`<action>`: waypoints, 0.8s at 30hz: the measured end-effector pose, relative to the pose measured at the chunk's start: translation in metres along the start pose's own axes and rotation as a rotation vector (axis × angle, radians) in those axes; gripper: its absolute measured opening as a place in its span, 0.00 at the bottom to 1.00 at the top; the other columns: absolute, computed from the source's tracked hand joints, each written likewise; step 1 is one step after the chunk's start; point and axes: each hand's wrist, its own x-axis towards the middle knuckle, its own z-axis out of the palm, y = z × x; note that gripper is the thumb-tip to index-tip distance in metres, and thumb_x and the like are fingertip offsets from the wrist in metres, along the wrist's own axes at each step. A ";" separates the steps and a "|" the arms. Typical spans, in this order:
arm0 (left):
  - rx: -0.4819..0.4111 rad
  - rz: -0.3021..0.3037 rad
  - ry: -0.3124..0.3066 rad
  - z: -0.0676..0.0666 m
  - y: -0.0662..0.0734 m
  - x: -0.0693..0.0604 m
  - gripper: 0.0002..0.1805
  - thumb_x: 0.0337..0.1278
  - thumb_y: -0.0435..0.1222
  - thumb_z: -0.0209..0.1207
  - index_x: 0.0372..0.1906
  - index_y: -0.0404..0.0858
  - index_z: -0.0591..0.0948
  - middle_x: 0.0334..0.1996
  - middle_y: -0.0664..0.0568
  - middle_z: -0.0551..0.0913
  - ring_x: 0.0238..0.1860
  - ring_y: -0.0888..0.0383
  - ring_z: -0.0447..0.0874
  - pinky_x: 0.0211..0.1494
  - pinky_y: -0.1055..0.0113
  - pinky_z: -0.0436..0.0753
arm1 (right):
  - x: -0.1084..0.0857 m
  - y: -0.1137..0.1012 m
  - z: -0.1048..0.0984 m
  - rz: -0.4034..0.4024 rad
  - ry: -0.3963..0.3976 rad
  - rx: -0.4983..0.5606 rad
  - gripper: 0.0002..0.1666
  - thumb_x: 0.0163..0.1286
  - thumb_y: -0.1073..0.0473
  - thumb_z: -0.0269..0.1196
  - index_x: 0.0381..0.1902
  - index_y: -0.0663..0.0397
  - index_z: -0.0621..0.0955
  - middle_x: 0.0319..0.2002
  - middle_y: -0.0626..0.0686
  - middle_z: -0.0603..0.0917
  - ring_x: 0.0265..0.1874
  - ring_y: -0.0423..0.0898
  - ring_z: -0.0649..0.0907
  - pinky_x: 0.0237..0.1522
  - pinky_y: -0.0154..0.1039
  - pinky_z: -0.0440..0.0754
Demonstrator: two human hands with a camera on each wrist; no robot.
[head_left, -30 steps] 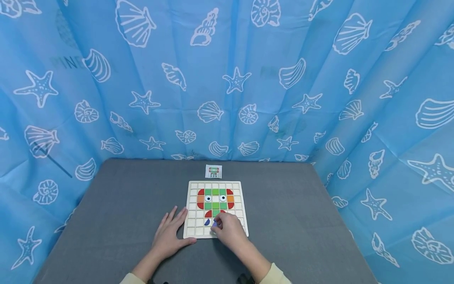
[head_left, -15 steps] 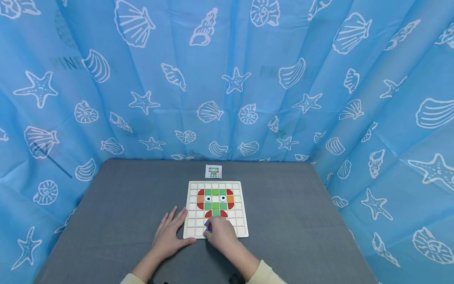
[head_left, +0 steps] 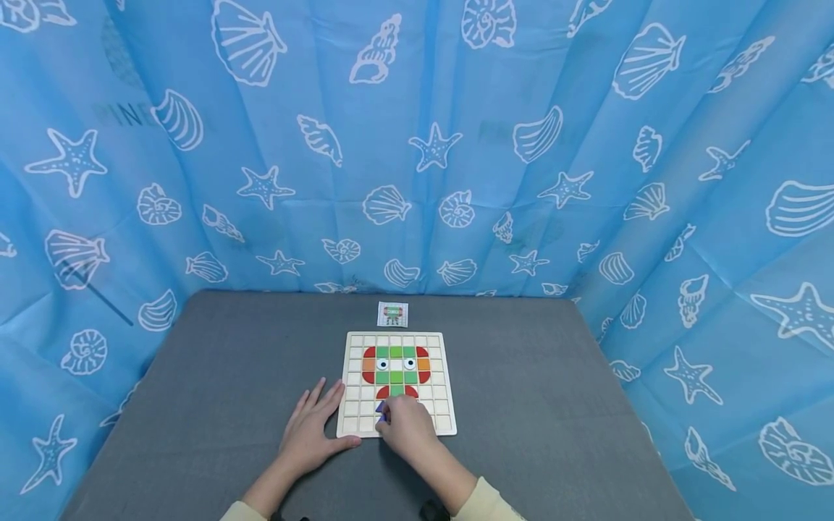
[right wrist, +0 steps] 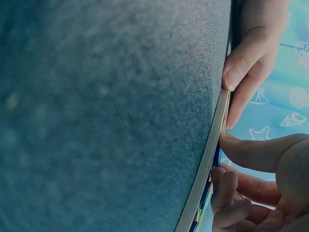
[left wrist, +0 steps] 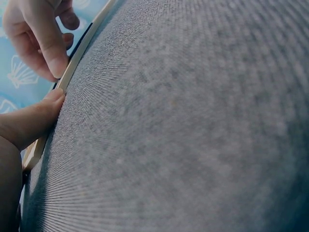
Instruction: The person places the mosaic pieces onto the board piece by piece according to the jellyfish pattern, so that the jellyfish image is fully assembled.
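Note:
A wooden grid board (head_left: 352,405) lies on the table, with red, green and orange tiles and two eye tiles forming a figure. My left hand (head_left: 311,430) rests at the board's left and lower edges, fingers spread, its thumb against the rim. Over the lower rows, my right hand (head_left: 409,433) pinches a small blue piece (right wrist: 217,157) between thumb and fingers, low against the board. Another blue piece (head_left: 380,407) sits in the cell just above the fingertips. My right hand covers the cells to the right of it.
Behind the board lies a small picture card (head_left: 393,315) showing a similar figure. Grey cloth (head_left: 534,405) covers the table. A blue curtain (head_left: 417,181) with white shells hangs along the back and sides.
With its blue piece, my right hand has moved left across the lower rows, uncovering the red tile right of the lower green one. Lately it is nearly still. My left hand has not moved.

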 end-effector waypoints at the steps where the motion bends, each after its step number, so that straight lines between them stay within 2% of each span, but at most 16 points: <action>1: 0.002 0.000 0.000 0.000 0.000 0.000 0.65 0.37 0.78 0.61 0.80 0.47 0.60 0.78 0.54 0.61 0.82 0.47 0.44 0.81 0.45 0.47 | 0.000 0.000 0.000 0.000 0.000 -0.002 0.08 0.56 0.59 0.77 0.26 0.51 0.85 0.15 0.41 0.72 0.15 0.37 0.70 0.18 0.33 0.64; 9: 0.002 0.007 0.019 0.000 0.000 -0.001 0.65 0.37 0.77 0.62 0.79 0.46 0.61 0.78 0.53 0.62 0.82 0.47 0.46 0.81 0.46 0.47 | 0.001 -0.004 -0.002 -0.001 0.013 -0.014 0.08 0.58 0.57 0.76 0.30 0.54 0.88 0.17 0.42 0.77 0.16 0.37 0.71 0.19 0.32 0.67; 16: 0.004 0.010 0.019 0.000 0.000 -0.001 0.65 0.36 0.77 0.62 0.79 0.46 0.62 0.78 0.54 0.62 0.82 0.46 0.46 0.81 0.45 0.48 | -0.002 -0.004 -0.003 0.011 0.018 -0.086 0.06 0.58 0.56 0.76 0.27 0.50 0.88 0.19 0.43 0.80 0.17 0.38 0.73 0.18 0.34 0.69; 24: -0.012 0.019 0.039 0.001 -0.001 0.000 0.63 0.37 0.76 0.63 0.79 0.46 0.62 0.78 0.54 0.62 0.82 0.46 0.47 0.81 0.45 0.48 | -0.003 0.000 -0.004 -0.013 0.007 -0.102 0.06 0.58 0.57 0.76 0.31 0.52 0.90 0.20 0.44 0.83 0.17 0.38 0.73 0.17 0.33 0.67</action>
